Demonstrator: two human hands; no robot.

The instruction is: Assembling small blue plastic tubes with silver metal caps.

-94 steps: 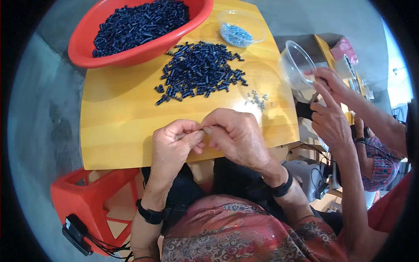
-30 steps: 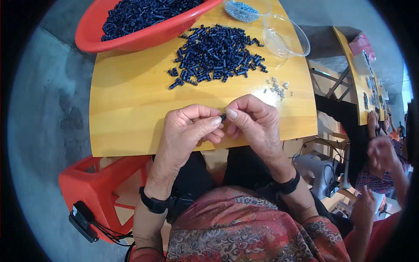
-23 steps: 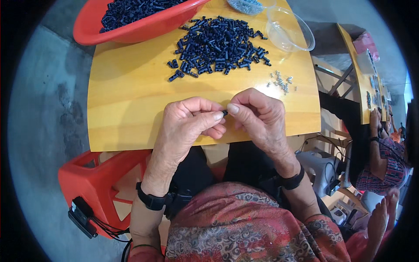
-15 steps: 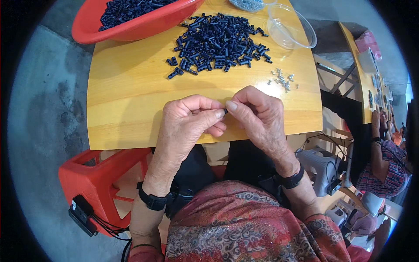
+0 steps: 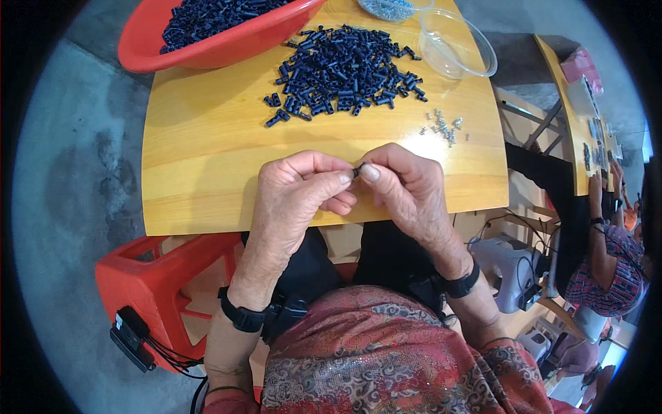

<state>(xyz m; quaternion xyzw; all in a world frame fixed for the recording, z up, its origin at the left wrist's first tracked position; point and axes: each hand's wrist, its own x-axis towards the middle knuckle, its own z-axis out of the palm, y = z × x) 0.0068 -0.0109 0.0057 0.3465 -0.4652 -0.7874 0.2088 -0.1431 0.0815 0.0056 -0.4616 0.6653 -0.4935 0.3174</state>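
A small black plastic piece shows between my fingertips above the near part of the yellow table. My left hand pinches it between thumb and forefinger, the other fingers curled below. From the other side my right hand closes thumb and forefinger at the piece's end; whether a tiny part sits in that pinch is hidden. Beyond the hands lies a heap of black tubular plastic pieces. Small silvery metal parts, like screws or springs, are scattered to its right.
A red basin full of black pieces stands at the far left. At the far right are a clear plastic bowl and another with metal parts. Red stool at left, grey stool at right; another person works farther right.
My right fingertips have shifted slightly, so more of the black piece shows. My left hand keeps nearly the same pinch. The whole view has moved a little.
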